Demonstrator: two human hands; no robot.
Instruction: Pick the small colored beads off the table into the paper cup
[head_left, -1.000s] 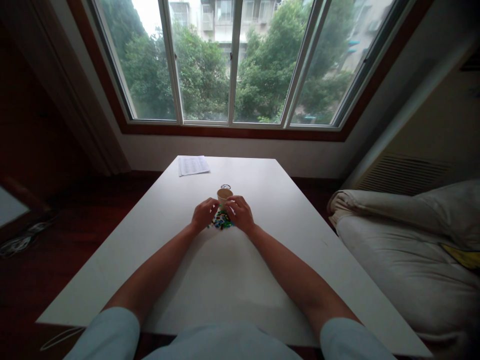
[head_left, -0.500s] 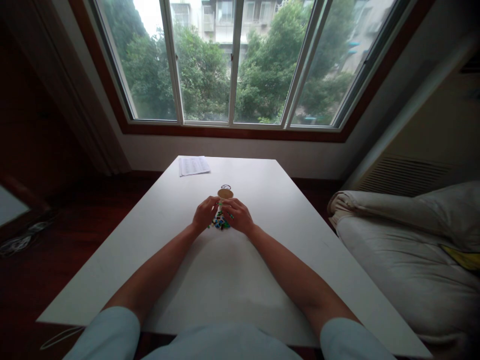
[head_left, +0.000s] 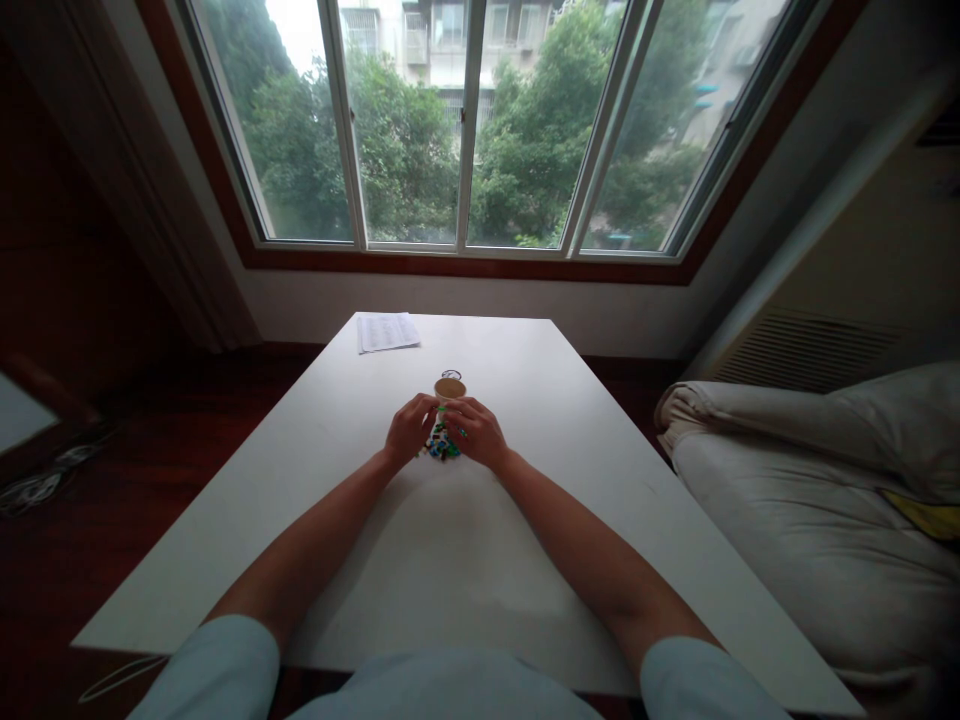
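Note:
My left hand [head_left: 410, 428] and my right hand [head_left: 478, 432] meet over the white table, just in front of a small round cup [head_left: 450, 387] with a tan inside. Fingers on both sides are bent inward. A small green piece [head_left: 441, 408] shows between the fingertips, too small to make out its exact kind. Below and between the hands lies a pile of tiny coloured pieces [head_left: 442, 447], green, blue, white and dark among them. The hands partly cover the pile.
Beyond the cup lies a small dark ring-shaped thing [head_left: 451, 374]. Printed papers [head_left: 388, 332] rest at the far left corner of the white table [head_left: 465, 560]. A pale sofa [head_left: 795, 510] stands to the right. Cables [head_left: 45, 485] lie on the floor at left.

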